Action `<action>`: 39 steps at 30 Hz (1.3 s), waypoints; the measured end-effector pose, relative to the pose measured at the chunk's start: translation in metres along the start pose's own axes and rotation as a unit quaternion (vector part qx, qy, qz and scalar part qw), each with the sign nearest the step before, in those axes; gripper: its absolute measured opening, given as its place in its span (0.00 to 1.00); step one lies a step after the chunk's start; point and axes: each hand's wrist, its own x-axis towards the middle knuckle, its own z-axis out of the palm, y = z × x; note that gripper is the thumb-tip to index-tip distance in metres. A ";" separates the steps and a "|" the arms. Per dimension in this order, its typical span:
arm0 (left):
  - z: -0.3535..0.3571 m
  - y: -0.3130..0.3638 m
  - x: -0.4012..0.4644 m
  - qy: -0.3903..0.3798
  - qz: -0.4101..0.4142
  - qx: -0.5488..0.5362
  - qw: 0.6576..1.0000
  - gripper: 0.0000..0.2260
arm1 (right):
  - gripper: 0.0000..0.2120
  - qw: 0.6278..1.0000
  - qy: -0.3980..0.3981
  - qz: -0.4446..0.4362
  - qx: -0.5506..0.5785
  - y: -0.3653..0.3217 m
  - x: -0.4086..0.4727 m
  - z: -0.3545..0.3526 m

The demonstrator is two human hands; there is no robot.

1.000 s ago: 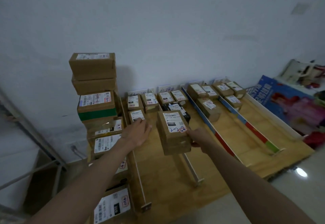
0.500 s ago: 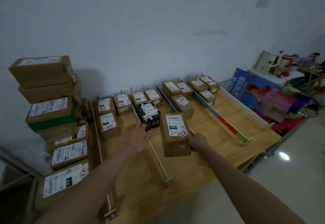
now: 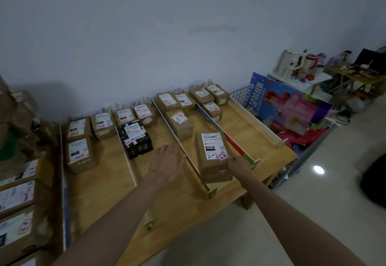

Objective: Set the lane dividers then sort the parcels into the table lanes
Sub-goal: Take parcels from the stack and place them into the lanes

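Observation:
My right hand (image 3: 238,165) grips the near right corner of a brown cardboard parcel (image 3: 212,159) with a white label marked "2-2". I hold it above the third lane, between a white-and-red divider (image 3: 188,159) and a blue, red and green divider (image 3: 240,152). My left hand (image 3: 167,164) hovers flat and open over the second lane, near the black parcel (image 3: 136,139). Several labelled parcels lie at the far ends of the lanes on the wooden table (image 3: 108,184).
A stack of unsorted parcels (image 3: 16,190) stands at the left edge. A white side board (image 3: 255,117) closes the rightmost lane. Beyond it sit a wire basket (image 3: 309,150) with a colourful box (image 3: 292,106), and cluttered tables at the far right.
The view has swung to the right, sliding the stack toward the left edge. My right hand carried the parcel rightward over a divider into the third lane. My left hand stayed open.

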 end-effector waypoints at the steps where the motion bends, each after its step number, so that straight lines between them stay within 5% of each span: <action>1: 0.001 0.009 0.009 -0.001 0.006 0.002 1.000 0.25 | 0.16 1.000 0.007 0.003 0.004 0.004 0.006 -0.008; 24: 0.055 0.143 0.268 -0.014 -0.003 -0.047 0.999 0.21 | 0.21 0.998 0.031 0.012 -0.057 0.039 0.282 -0.144; 39: 0.083 0.180 0.372 -0.062 -0.148 -0.033 0.987 0.23 | 0.19 0.995 -0.065 -0.049 -0.063 0.021 0.477 -0.147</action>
